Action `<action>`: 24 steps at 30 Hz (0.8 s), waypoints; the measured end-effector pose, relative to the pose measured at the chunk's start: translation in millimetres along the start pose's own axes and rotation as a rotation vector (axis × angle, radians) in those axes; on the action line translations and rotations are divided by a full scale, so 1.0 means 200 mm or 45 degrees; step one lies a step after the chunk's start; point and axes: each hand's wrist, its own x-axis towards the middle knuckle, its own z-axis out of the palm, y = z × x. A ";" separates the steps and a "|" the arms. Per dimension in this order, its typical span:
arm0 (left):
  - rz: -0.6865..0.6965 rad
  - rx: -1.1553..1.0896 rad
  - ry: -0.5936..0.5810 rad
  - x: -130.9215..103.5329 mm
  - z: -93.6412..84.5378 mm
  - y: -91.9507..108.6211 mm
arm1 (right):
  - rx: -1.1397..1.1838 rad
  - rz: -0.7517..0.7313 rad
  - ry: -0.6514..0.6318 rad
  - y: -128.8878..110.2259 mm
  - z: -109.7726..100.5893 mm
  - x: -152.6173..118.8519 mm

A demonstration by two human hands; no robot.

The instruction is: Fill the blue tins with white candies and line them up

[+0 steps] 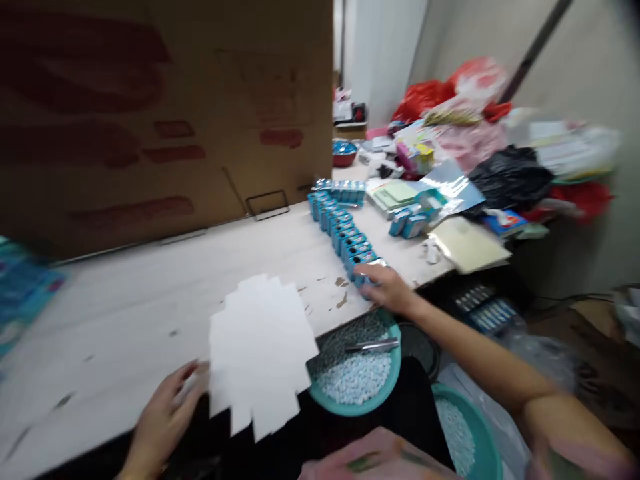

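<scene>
My right hand (387,287) reaches to the near end of a row of small blue boxes (345,233). Its fingers close round the nearest blue box (364,275). Dark round openings show on several boxes in the row. At the lower left, my left hand (167,407) is at the table's front edge, blurred, with fingers curled toward the thumb. Something whitish shows between them, but I cannot make it out. Just right of that hand lies a fanned stack of white paper (260,353), overhanging the table edge.
A teal basin (357,408) of pale pellets holds a metal tool (373,345); a second teal basin (463,433) stands lower right. A large cardboard box (200,133) fills the back left. Cream sheets (469,243), loose blue boxes (407,223) and bags (510,177) lie on the right.
</scene>
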 end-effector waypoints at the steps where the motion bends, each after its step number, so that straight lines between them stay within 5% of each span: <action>1: 0.057 -0.026 -0.033 -0.04 -0.01 0.02 | 0.067 -0.187 -0.220 -0.15 0.15 -0.05; 4: -0.067 0.002 0.080 -0.14 -0.02 0.05 | 0.115 -0.214 -0.403 -0.42 0.48 -0.16; 8: 0.317 0.113 -0.155 -0.26 0.03 0.05 | -0.018 -0.378 -0.652 -0.39 0.66 -0.15; 11: 0.467 0.088 -0.195 -0.29 0.10 0.06 | -0.096 -0.567 -0.693 -0.33 0.72 -0.14; 15: 0.306 -0.006 -0.075 -0.21 0.15 0.08 | -0.086 -0.750 -0.666 -0.34 0.77 -0.11; 24: 0.164 0.402 -0.356 0.10 0.07 0.28 | -0.314 -0.516 -0.604 -0.40 0.85 0.20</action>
